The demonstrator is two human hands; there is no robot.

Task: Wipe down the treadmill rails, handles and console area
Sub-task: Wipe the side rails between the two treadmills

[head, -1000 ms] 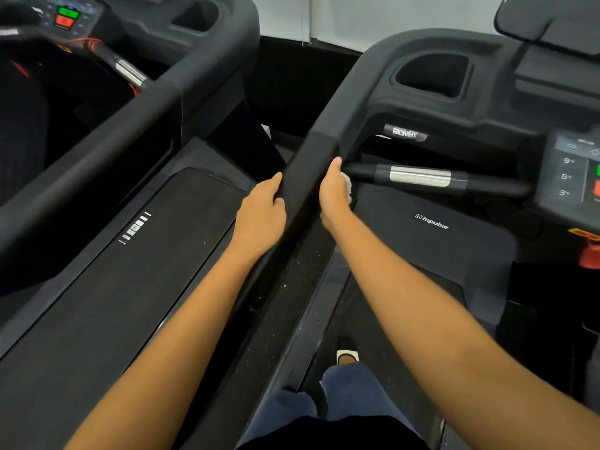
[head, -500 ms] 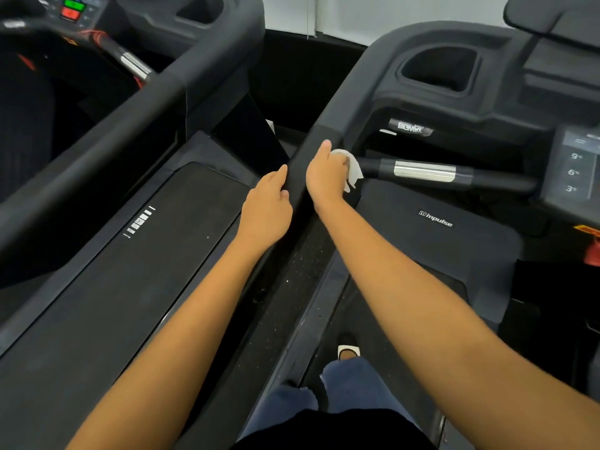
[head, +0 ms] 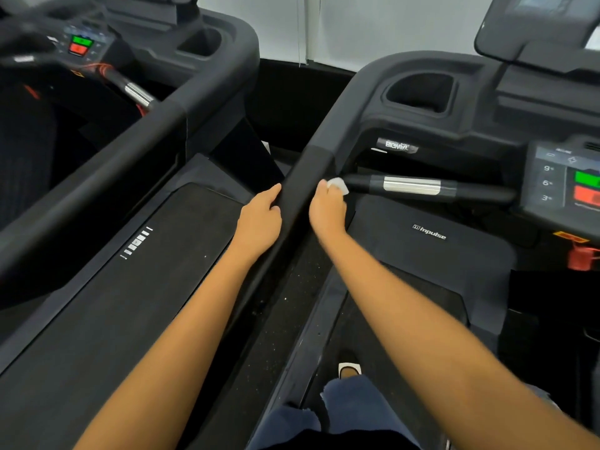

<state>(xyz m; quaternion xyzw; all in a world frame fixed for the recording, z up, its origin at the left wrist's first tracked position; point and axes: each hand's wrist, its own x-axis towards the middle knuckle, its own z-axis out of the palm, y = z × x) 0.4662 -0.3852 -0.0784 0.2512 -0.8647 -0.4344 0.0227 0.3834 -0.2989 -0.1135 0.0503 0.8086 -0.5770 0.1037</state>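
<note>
The person's right hand (head: 328,212), just right of the frame's centre, holds a small crumpled white wipe (head: 338,185). Its fingers are curled round the wipe, which sticks out past the fingertips. The wipe sits against the right flank of the black padded side rail (head: 302,177), just where the black horizontal handle bar with a silver sensor band (head: 412,186) meets it.

The left hand (head: 259,222) lies on the other side of the same rail, forefinger stretched along it and thumb against it. The other fingers are hidden under the hand, so I cannot tell whether they wrap the rail. The two hands are near each other, with the rail between them.

At the right edge is the dark console panel with a green and a red button (head: 565,183), and below it a red safety clip (head: 581,258). A deep black cup holder (head: 418,92) is set in the console top at upper right. Under the handle bar lies the black motor cover with white "impulse" lettering (head: 428,232).

A second black treadmill (head: 130,287) fills the left of the frame. At the bottom, a knee in blue jeans (head: 341,410) and a white shoe toe (head: 349,368) show.
</note>
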